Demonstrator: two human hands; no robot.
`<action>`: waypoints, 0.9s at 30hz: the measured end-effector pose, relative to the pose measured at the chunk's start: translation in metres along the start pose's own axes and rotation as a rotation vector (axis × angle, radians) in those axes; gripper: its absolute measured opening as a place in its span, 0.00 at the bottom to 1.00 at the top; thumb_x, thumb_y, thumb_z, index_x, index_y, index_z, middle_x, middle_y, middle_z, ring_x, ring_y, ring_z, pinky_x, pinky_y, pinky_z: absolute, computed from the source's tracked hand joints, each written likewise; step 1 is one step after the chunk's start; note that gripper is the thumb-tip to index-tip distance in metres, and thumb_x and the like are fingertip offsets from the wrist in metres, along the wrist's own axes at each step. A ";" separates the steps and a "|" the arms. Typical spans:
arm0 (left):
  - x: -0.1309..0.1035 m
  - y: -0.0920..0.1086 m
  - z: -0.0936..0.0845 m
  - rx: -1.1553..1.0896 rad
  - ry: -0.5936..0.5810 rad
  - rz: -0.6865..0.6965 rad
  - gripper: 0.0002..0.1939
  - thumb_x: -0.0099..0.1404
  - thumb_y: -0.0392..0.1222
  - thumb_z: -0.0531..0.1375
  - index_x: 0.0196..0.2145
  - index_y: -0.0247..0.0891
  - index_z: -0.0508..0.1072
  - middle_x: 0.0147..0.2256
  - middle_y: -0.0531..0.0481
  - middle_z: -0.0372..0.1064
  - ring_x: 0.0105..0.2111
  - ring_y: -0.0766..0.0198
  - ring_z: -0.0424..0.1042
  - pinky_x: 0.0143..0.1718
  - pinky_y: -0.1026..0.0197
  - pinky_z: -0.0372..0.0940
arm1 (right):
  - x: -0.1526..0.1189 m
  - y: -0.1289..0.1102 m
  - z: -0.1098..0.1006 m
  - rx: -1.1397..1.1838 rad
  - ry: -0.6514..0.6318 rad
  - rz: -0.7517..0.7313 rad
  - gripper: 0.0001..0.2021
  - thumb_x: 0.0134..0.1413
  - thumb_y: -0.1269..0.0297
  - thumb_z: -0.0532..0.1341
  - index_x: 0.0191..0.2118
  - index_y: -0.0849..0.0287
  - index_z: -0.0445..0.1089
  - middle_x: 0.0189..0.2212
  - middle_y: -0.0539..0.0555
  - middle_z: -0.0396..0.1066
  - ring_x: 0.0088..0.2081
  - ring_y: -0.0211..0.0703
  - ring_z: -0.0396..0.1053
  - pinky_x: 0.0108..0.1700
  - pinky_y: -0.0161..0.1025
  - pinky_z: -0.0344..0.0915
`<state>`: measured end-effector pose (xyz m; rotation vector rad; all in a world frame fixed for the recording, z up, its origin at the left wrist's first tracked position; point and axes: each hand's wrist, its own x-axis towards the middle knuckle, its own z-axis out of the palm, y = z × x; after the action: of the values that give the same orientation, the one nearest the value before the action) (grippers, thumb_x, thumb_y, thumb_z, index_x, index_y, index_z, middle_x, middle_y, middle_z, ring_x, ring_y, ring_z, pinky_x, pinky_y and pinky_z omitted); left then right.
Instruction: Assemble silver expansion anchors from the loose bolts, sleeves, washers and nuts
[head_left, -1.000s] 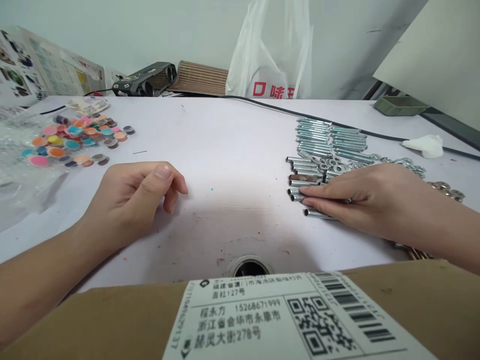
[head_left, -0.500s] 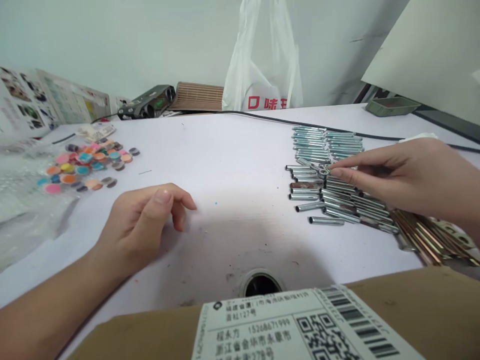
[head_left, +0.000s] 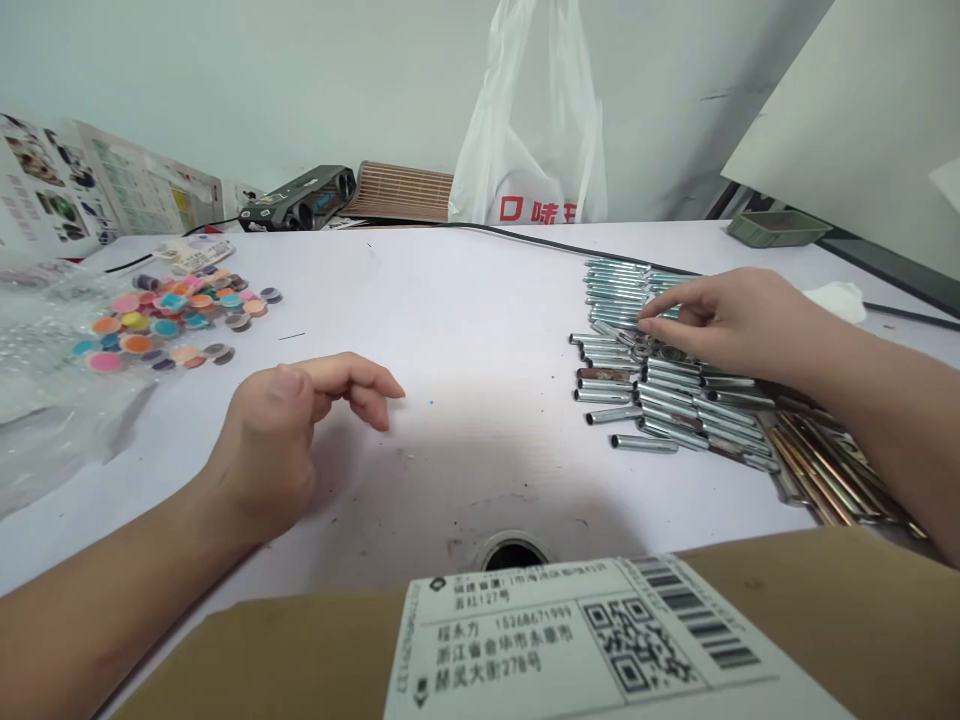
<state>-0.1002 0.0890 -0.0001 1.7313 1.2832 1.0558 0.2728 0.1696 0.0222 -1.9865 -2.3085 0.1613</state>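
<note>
Many tubes (head_left: 643,442) lie loose and overlapping on the bench (head_left: 465,310), so a brush of the right hand (head_left: 735,318) could roll them or scatter the washers (head_left: 672,353). The left hand (head_left: 274,440) is empty, its grip half open; the right's, almost closed, is beside the rods (head_left: 616,282), though whether it pinches anything I cannot tell.

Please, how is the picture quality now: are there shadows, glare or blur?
Head view: soft shadow on the table near the left hand; head view: small glints on the metal tubes, no strong glare; head view: the clear plastic wrap at the left edge looks soft and smeared.
</note>
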 end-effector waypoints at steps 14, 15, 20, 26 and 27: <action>0.032 0.002 0.025 -0.136 0.147 -0.099 0.30 0.67 0.58 0.41 0.24 0.37 0.72 0.21 0.46 0.66 0.25 0.62 0.66 0.32 0.58 0.60 | 0.044 -0.003 -0.015 -0.113 -0.228 -0.184 0.11 0.45 0.58 0.60 0.31 0.61 0.73 0.20 0.50 0.66 0.21 0.32 0.59 0.25 0.35 0.55; 0.036 0.004 0.027 -0.193 0.157 -0.093 0.30 0.67 0.57 0.41 0.23 0.37 0.71 0.21 0.46 0.65 0.24 0.63 0.64 0.30 0.58 0.60 | 0.043 -0.004 -0.019 -0.106 -0.222 -0.169 0.11 0.46 0.58 0.60 0.31 0.61 0.73 0.20 0.50 0.65 0.21 0.31 0.58 0.25 0.34 0.55; 0.052 0.013 0.041 -0.157 0.198 -0.044 0.20 0.64 0.50 0.51 0.22 0.34 0.70 0.20 0.49 0.63 0.22 0.68 0.61 0.26 0.63 0.57 | 0.015 -0.020 -0.044 0.011 -0.043 -0.041 0.11 0.46 0.59 0.59 0.30 0.61 0.71 0.18 0.49 0.61 0.21 0.28 0.53 0.25 0.34 0.52; 0.044 0.012 0.052 0.034 0.036 0.005 0.13 0.59 0.48 0.61 0.35 0.36 0.76 0.28 0.49 0.69 0.25 0.68 0.62 0.25 0.65 0.55 | -0.017 -0.069 -0.033 0.375 -0.046 -0.309 0.04 0.45 0.66 0.59 0.28 0.60 0.67 0.17 0.47 0.59 0.19 0.28 0.52 0.21 0.29 0.51; 0.044 0.011 0.053 0.026 0.023 0.039 0.15 0.59 0.50 0.61 0.38 0.37 0.76 0.30 0.49 0.70 0.27 0.67 0.64 0.26 0.65 0.57 | -0.018 -0.078 -0.027 0.413 -0.065 -0.343 0.04 0.46 0.66 0.59 0.28 0.60 0.68 0.17 0.47 0.59 0.19 0.28 0.52 0.20 0.29 0.51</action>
<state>-0.0404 0.1243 -0.0029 1.7744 1.2875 1.0888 0.2025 0.1405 0.0596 -1.3920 -2.3680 0.6227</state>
